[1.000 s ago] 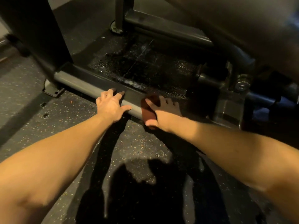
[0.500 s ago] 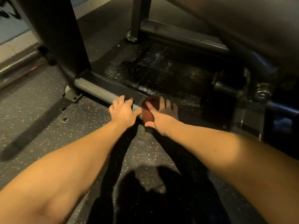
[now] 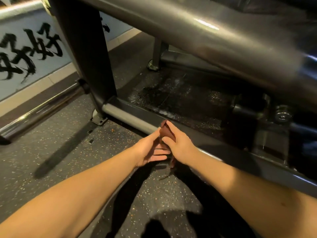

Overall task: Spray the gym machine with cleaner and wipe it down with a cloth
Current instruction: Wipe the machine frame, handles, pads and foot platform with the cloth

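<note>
The gym machine's grey base rail (image 3: 130, 118) runs along the floor from left to lower right, with a thick slanted frame tube (image 3: 197, 36) overhead. My right hand (image 3: 180, 145) pinches a dark brown cloth (image 3: 167, 130) just in front of the rail, lifted off it. My left hand (image 3: 151, 148) is beside it, palm turned toward the cloth with its fingers straight under the hanging part. The two hands touch. No spray bottle is in view.
Wet spray droplets cover the black floor mat (image 3: 180, 95) behind the rail. An upright post (image 3: 85, 54) rises at the rail's left end, bolted by a foot bracket (image 3: 99, 119). A chrome bar (image 3: 39, 110) lies along the wall at left. Speckled rubber floor (image 3: 56, 152) lies under my arms.
Both hands came off the rail and drew together; the right hand lifted the cloth from the rail and the left hand moved in under it. The view tilted up.
</note>
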Demonstrator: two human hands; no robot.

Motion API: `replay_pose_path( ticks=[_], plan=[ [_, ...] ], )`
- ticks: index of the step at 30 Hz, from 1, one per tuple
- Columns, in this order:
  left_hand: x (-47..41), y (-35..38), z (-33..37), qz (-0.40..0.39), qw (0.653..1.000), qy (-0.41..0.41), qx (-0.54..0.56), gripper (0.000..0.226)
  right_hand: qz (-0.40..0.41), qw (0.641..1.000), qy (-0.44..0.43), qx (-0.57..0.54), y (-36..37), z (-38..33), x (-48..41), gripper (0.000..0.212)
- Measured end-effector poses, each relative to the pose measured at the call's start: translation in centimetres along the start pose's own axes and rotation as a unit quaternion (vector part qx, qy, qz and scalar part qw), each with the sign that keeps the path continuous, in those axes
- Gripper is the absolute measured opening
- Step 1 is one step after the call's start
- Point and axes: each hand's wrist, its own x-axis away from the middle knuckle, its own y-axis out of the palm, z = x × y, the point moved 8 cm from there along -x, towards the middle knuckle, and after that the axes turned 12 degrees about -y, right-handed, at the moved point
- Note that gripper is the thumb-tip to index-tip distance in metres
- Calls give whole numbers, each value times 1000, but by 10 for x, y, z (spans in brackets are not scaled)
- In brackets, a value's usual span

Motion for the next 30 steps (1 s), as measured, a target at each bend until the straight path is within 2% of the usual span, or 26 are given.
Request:
replay_pose_path(
  ticks=[3, 5, 7, 9, 11, 12, 13, 15, 16, 18, 19, 21, 22, 23, 25, 27, 30],
  plan=[
    [9, -3, -1, -33, 995, 4, 91, 49, -53, 998, 15, -30, 19, -8, -2, 60],
    [16, -9, 0, -19, 993, 16, 114, 45, -97, 995, 2, -1, 32, -12, -5, 50],
    [16, -21, 2, 15, 991, 41, 126, 37, -133, 991, -3, 32, 37, -12, -11, 50],
    [16, -32, 6, 56, 988, 63, 128, 31, -122, 992, -16, -11, 34, -15, -18, 50],
    [17, -51, 15, 124, 984, 91, 92, 31, -52, 997, -1, -61, 20, -11, -25, 52],
    [18, -62, 22, 179, 976, 107, 61, 33, -11, 1000, 20, -13, 10, -2, -29, 52],
    [19, -76, 30, 234, 963, 132, 37, 32, 7, 994, 46, 100, 0, 8, -31, 54],
    [22, -89, 49, 267, 941, 203, 31, 20, -24, 940, 117, 320, -12, 33, -33, 66],
    [21, -93, 60, 285, 931, 228, -3, 19, -53, 917, 166, 359, -17, 47, -31, 70],
    [12, -99, 84, 357, 884, 254, -163, 22, -90, 899, 252, 347, -21, 72, -27, 71],
    [3, -96, 93, 385, 847, 260, -257, 24, -100, 898, 267, 335, -21, 78, -25, 71],
    [-19, -65, 102, 399, 718, 276, -499, 28, -103, 898, 254, 344, -21, 83, -24, 70],
    [-31, -41, 94, 369, 652, 288, -597, 30, -102, 898, 246, 349, -21, 84, -24, 70],
    [-39, -18, 83, 325, 605, 323, -652, 35, -104, 898, 244, 351, -22, 83, -25, 71],
    [-46, 7, 58, 243, 602, 372, -664, 45, -122, 891, 259, 352, -22, 84, -26, 76],
    [-51, 5, 51, 212, 605, 377, -669, 50, -140, 886, 276, 346, -24, 84, -27, 77],
    [-59, -27, 85, 271, 600, 319, -682, 55, -153, 892, 288, 312, -26, 86, -29, 78]
  ],
)
